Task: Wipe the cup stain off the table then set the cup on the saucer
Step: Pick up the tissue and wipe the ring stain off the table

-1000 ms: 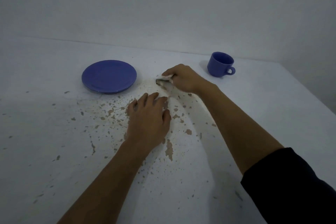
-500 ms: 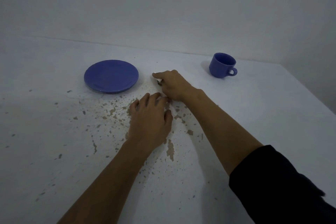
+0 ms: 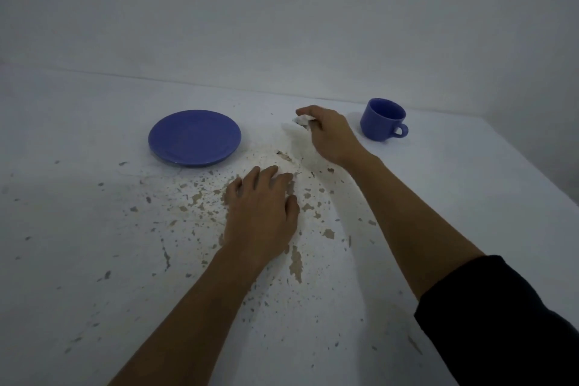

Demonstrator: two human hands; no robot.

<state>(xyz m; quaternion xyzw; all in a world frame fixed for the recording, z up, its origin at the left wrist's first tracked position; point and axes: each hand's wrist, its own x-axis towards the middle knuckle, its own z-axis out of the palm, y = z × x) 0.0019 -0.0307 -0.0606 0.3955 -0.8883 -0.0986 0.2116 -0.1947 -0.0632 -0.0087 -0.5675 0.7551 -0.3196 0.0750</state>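
A blue saucer (image 3: 195,137) lies flat on the white table (image 3: 454,197), left of centre. A blue cup (image 3: 383,119) stands upright at the far right, handle to the right. Between them my right hand (image 3: 332,135) presses a crumpled white tissue (image 3: 301,119) against the table; only a bit of the tissue shows under the fingers. A small dark stain mark (image 3: 284,156) sits just in front of that hand. My left hand (image 3: 261,210) rests flat on the table nearer to me, fingers spread, holding nothing.
The tabletop's paint is chipped, with several brown flecks (image 3: 296,262) around my left hand. A plain wall (image 3: 282,25) rises behind the table. The table's right edge (image 3: 532,160) runs diagonally past the cup.
My right hand with the tissue has moved away from me and to the right, from just beside my left fingertips to a spot nearer the cup. The left hand stays put.
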